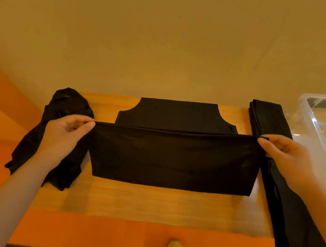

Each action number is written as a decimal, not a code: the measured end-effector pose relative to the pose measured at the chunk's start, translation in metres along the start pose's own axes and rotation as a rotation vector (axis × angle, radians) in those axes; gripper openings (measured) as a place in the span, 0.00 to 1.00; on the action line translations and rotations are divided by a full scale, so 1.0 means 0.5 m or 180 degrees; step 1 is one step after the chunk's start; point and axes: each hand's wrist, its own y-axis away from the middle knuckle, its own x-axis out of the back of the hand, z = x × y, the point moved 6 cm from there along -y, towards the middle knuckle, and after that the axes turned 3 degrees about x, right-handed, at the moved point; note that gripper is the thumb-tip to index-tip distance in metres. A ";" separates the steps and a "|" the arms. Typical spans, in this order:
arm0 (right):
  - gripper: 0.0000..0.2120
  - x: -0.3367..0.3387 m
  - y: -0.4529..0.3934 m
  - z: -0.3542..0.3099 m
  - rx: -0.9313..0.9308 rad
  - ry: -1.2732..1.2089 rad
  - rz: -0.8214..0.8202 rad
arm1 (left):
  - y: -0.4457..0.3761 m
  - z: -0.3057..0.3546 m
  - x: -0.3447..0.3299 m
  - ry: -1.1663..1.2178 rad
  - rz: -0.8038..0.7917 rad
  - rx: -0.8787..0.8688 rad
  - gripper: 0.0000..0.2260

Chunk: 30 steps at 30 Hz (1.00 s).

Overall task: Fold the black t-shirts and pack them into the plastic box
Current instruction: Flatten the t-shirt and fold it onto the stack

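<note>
Both hands, left hand [62, 134] and right hand [282, 157], pinch t-shirt [173, 160] fold corners above table [143, 202].

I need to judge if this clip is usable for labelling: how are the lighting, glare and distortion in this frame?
Head view: warm orange cast throughout; the black t-shirt held by the left hand and right hand shows almost no fold detail; white glare streaks on the plastic box rim; wide-angle lens bends the table edges; focus looks soft overall.
</note>
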 end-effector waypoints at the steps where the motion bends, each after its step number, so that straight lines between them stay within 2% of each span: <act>1: 0.07 -0.004 -0.034 0.004 -0.0041 0.0017 -0.0003 | -0.029 0.007 -0.013 -0.0029 0.0006 0.0016 0.06; 4: 0.08 -0.016 -0.142 0.025 -0.0162 0.0119 0.0046 | -0.119 0.019 -0.053 -0.0165 0.0053 0.0080 0.06; 7: 0.08 -0.032 -0.240 0.048 -0.0261 0.0358 0.0126 | -0.214 0.012 -0.096 -0.0388 0.0146 0.0179 0.02; 9: 0.08 -0.046 -0.298 0.066 -0.0381 0.0559 0.0154 | -0.272 0.001 -0.129 -0.0518 0.0183 0.0201 0.03; 14: 0.10 -0.079 -0.403 0.108 -0.0393 0.1571 0.0223 | -0.395 -0.047 -0.210 -0.1079 0.0212 0.0116 0.08; 18: 0.12 -0.109 -0.436 0.137 -0.0162 0.2236 0.0167 | -0.440 -0.079 -0.261 -0.1458 0.0490 0.0109 0.07; 21: 0.15 -0.129 -0.431 0.141 0.0193 0.2816 0.0186 | -0.439 -0.084 -0.279 -0.1730 0.0808 -0.0196 0.05; 24: 0.19 -0.152 -0.407 0.125 0.0822 0.3289 0.0376 | -0.407 -0.070 -0.304 -0.2179 0.1007 -0.0617 0.12; 27: 0.18 -0.186 -0.371 0.106 0.1424 0.3339 0.0349 | -0.349 -0.044 -0.361 -0.2401 0.0512 -0.1246 0.17; 30: 0.21 -0.220 -0.341 0.116 0.1490 0.3365 0.0015 | -0.300 -0.052 -0.409 -0.2602 -0.0078 -0.1527 0.23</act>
